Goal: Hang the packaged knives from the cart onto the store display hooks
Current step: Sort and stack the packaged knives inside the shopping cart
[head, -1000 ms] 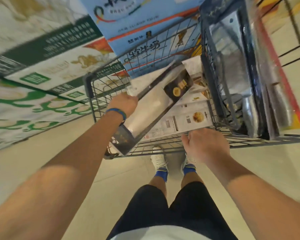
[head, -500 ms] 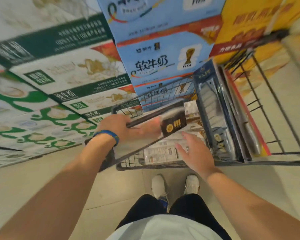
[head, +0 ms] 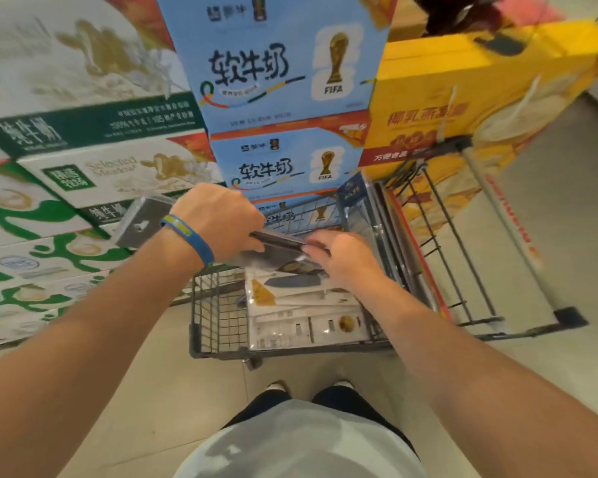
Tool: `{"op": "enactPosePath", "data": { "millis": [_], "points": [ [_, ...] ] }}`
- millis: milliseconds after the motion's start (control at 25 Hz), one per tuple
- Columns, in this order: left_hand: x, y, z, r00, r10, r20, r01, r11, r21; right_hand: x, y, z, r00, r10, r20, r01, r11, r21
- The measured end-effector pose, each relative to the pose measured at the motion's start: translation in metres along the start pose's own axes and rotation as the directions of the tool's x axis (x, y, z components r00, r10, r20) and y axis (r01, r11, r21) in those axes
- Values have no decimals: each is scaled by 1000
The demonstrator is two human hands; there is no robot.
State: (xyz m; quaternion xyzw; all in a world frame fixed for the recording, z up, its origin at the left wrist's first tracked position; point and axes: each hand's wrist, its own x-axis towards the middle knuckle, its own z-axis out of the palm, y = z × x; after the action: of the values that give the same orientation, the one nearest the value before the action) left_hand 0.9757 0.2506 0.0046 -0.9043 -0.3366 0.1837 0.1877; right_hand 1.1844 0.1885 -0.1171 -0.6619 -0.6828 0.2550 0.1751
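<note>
A shop, a supermarket aisle: stacked retail milk cartons [head: 277, 63] fill the upper left and centre, yellow boxes [head: 463, 98] the upper right, and a wire shopping cart [head: 218, 315] stands on the tiled floor [head: 152, 391].

Cart: wire shopping cart [head: 218, 319], standing on the tiled floor [head: 152, 391].
Cart bottom: packaged knives [head: 304, 319] stacked flat against the near wall.
Right wall: taller blister packs [head: 366, 215] standing on edge.

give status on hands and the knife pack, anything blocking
Left hand grips packaged knife above the cart. Right hand at its far end, grip unclear. No display hooks in view; milk cartons ahead.
</note>
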Motion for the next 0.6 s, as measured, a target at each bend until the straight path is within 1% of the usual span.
{"op": "enactPosePath", "data": {
  "millis": [40, 120, 160, 200, 240, 280, 360, 400, 440, 480, 520, 560, 600],
  "points": [
    [2, 3, -15, 999, -3, -41, 4, 1000, 30, -5, 0, -5, 999, -21, -35, 23, 999, 37],
    [5, 2, -46, 982, -40, -185, 50, 997, 50, -12, -6, -8, 995, -53, -82, 63, 989, 130],
    [8, -1, -62, 957, -45, -286, 45, 999, -5, -16, -10, -9, 990, -63, -123, 84, 982, 170],
    [13, -4, -76, 918, -44, -395, 6, 995, -97, -20, -13, -10, 983, -54, -177, 91, 974, 209],
    [19, -5, -86, 868, -35, -496, -63, 982, -179, -25, -14, -11, 970, -21, -242, 84, 964, 253],
    [27, -3, -94, 832, -24, -554, -119, 968, -221, -28, -12, -15, 952, 36, -303, 56, 955, 290],
    [44, 15, -101, 803, -27, -595, -188, 936, -297, -32, 3, -29, 911, 180, -372, -50, 941, 334],
    [52, 31, -98, 797, -51, -602, -216, 906, -364, -34, 16, -38, 884, 258, -391, -105, 923, 371],
    [60, 48, -90, 802, -92, -590, -226, 869, -441, -37, 32, -48, 848, 331, -415, -149, 899, 412],
    [67, 66, -77, 820, -146, -554, -204, 829, -521, -41, 48, -59, 803, 392, -448, -184, 879, 440],
    [75, 84, -59, 859, -207, -468, -146, 777, -612, -46, 64, -69, 754, 441, -488, -215, 866, 450],
    [83, 101, -37, 915, -258, -311, -44, 703, -710, -51, 80, -79, 702, 478, -528, -246, 859, 450],
    [92, 118, -13, 958, -277, -77, 116, 617, -779, -56, 94, -87, 649, 512, -563, -280, 848, 449]
  ]
}}
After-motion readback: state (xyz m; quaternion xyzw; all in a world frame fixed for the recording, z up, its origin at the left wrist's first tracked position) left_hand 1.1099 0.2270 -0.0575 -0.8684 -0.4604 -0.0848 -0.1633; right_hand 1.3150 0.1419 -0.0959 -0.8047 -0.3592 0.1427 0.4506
